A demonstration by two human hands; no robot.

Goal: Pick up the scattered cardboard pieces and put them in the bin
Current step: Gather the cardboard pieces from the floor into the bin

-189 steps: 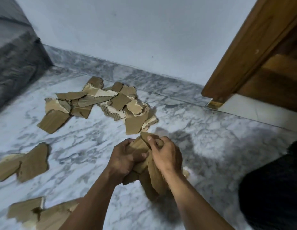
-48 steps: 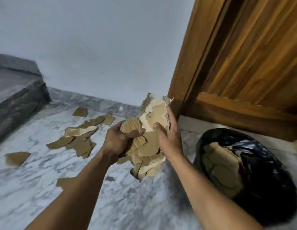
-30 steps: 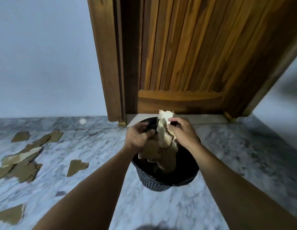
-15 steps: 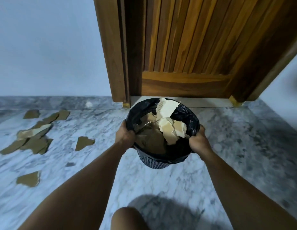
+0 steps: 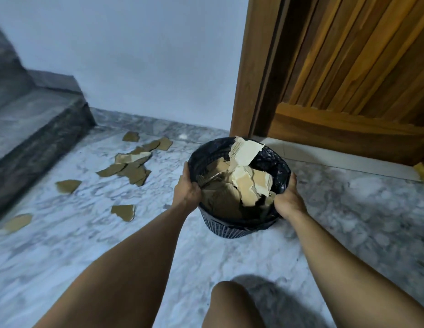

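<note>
- Cardboard pieces, torn and brown with some pale faces, fill a round black bin that stands on a grey-white marble floor.
- One pale piece stands up above the far rim of the bin; the others lie heaped inside against a black plastic bag that lines it.
- The person's left hand grips the left side of the bin's rim, fingers wrapped over the edge onto the bag.
- The person's right hand grips the right side of the rim in the same way, thumb pointing up along the outside.
- Both bare forearms reach forward from the bottom of the view, and a bare knee shows low in the middle.
- More cardboard lies loose on the floor to the left of the bin: a cluster of scraps near the wall, a single scrap just left of the left wrist, another further left, and one near the left edge.
- A dark grey stone step rises at the far left, beside those scraps.
- A wooden door in its frame stands right behind the bin, with a plain pale wall to its left.
</note>
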